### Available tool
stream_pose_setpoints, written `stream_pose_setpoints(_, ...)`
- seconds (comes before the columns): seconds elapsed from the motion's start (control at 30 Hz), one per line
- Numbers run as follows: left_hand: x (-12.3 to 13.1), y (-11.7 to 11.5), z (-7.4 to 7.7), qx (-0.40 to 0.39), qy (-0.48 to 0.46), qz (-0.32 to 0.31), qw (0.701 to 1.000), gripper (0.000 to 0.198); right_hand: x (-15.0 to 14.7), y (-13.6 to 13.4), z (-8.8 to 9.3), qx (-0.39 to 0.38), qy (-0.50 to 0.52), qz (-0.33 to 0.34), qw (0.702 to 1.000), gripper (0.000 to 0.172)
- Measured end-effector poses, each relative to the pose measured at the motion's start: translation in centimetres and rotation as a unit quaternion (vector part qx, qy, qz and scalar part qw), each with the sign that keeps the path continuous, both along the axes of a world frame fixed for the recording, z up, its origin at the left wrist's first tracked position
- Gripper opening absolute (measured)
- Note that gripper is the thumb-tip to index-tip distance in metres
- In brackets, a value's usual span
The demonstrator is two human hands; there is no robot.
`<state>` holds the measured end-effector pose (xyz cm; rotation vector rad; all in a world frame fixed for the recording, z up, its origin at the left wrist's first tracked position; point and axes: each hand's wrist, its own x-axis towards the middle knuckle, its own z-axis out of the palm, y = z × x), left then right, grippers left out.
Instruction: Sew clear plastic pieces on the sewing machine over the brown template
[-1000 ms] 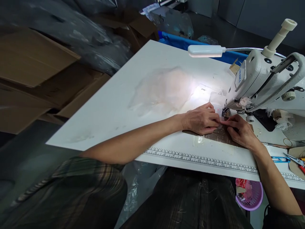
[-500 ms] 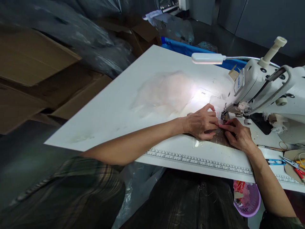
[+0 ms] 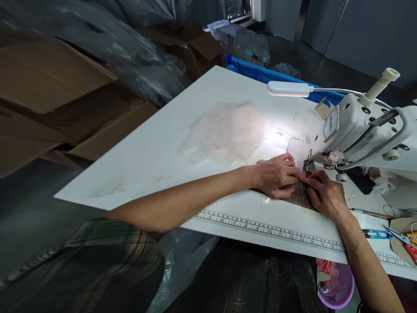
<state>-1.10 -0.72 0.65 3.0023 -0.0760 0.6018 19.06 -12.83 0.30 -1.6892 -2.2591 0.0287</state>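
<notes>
My left hand (image 3: 275, 175) lies on the white table (image 3: 182, 143) with its fingers pressed together on a small pale piece of fabric (image 3: 298, 153) just left of the needle of the white sewing machine (image 3: 361, 130). My right hand (image 3: 324, 195) rests on a brown patch of the table in front of the needle, its fingertips pinched against the same piece and touching my left fingertips. The fabric is mostly hidden by both hands.
A heap of sheer pinkish fabric (image 3: 228, 130) lies at mid-table under the lamp (image 3: 288, 88). A printed ruler (image 3: 270, 228) runs along the near edge. Blue snips (image 3: 378, 234) and scissors (image 3: 402, 239) lie at right. A purple basket (image 3: 337, 284) hangs below; cardboard boxes (image 3: 48, 87) stand left.
The view has shifted slightly; both hands stay at the needle, pinched on the small fabric, with almost no movement.
</notes>
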Motion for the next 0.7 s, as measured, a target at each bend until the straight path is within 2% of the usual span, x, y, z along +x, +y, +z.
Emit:
stream_pose_setpoints(0.1,-0.1,0.0,0.3,0.009,0.012,0.006,1.0,0.022,-0.2,-0.1,-0.3,-0.003,-0.014,-0.019,1.0,0.035)
stream_pose_setpoints(0.3,-0.1,0.1,0.5,0.018,0.024,0.014,0.999,0.024,-0.5,-0.1,0.1,-0.005,-0.05,-0.014,0.999,0.039)
stream_pose_setpoints(0.53,-0.1,0.1,0.5,0.002,0.019,0.023,1.0,0.027,-1.0,-0.2,0.3,-0.002,-0.102,-0.056,0.993,0.04)
stream_pose_setpoints(0.7,0.1,0.0,0.5,0.011,0.047,0.05,0.998,0.029,-1.2,-0.4,0.4,0.0,-0.087,-0.054,0.995,0.039)
